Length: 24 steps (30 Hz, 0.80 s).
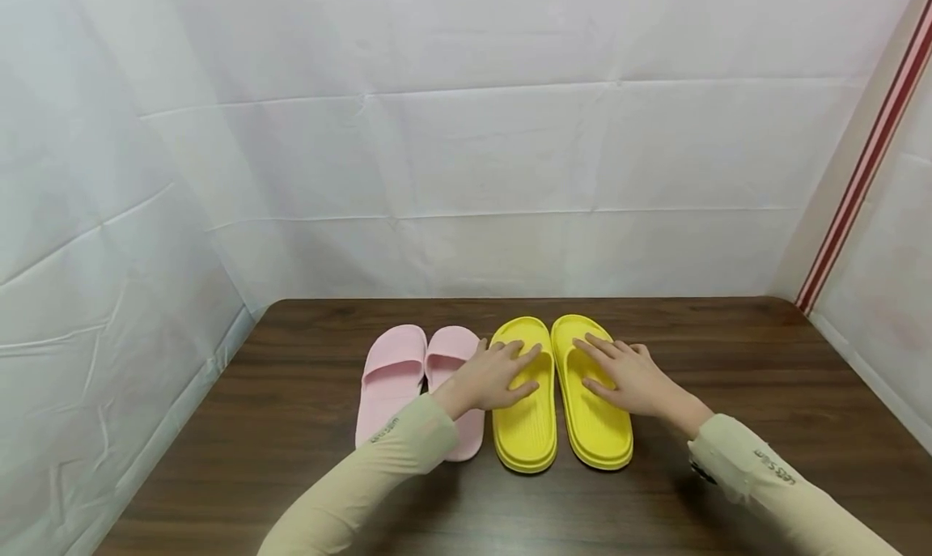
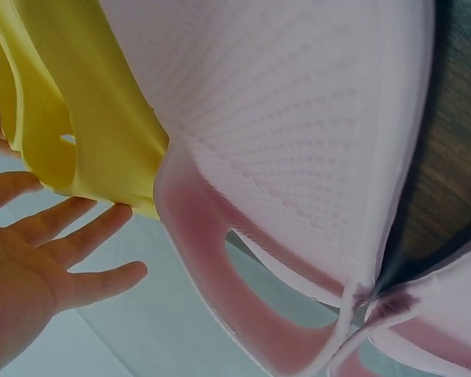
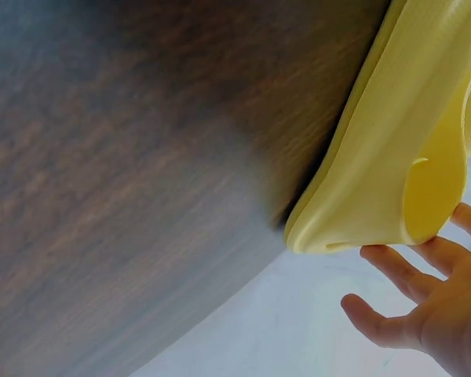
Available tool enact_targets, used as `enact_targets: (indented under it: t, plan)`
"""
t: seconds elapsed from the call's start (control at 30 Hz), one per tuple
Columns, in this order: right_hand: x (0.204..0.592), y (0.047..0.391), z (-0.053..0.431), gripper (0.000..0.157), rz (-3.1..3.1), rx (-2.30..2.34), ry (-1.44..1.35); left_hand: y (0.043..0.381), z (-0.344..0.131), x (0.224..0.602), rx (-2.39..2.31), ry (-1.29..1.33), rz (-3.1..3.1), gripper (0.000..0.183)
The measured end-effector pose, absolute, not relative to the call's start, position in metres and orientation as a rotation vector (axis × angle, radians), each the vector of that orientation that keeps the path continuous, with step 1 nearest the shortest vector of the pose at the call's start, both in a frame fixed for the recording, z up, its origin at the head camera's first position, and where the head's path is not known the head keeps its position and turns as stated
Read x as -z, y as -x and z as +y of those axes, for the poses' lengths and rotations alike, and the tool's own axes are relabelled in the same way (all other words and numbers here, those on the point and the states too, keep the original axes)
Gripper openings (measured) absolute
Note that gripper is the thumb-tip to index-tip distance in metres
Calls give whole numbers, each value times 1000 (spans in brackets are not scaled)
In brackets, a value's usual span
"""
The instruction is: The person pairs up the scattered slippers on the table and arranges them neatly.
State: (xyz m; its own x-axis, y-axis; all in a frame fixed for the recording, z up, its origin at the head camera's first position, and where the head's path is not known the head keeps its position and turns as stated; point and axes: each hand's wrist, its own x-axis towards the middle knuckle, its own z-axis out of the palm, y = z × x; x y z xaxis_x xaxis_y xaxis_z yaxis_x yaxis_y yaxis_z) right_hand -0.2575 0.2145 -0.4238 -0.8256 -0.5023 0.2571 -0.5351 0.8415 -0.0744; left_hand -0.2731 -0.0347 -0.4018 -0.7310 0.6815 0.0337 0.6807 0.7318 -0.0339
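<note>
Two yellow slippers stand side by side on the table, a left one (image 1: pixel 524 439) and a right one (image 1: pixel 603 436), toe ends toward the wall. My left hand (image 1: pixel 492 376) lies over the strap area of the left yellow slipper, its fingers spread. Over the right yellow slipper's strap is my right hand (image 1: pixel 632 378), fingers also extended. In the right wrist view, fingertips of the right hand (image 3: pixel 455 306) appear at the edge of the yellow slipper (image 3: pixel 385 157); firm contact cannot be told. The left wrist view shows the left hand (image 2: pixel 23 283) beside yellow slipper material (image 2: pixel 110 94).
Left of the yellow pair sit two pink slippers, one (image 1: pixel 389 398) at the outer side and one (image 1: pixel 466 439) partly under my left forearm. They all rest on a dark wooden table (image 1: pixel 291 426). White cloth (image 1: pixel 466 151) hangs behind and at the sides.
</note>
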Motion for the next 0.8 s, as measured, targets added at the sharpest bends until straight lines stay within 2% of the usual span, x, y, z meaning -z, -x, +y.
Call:
enact_targets:
  t: [0.8]
  plan:
    - [424,259,218,67,-2830,-229,-794,269,-39,400,44,1091,-2976,60]
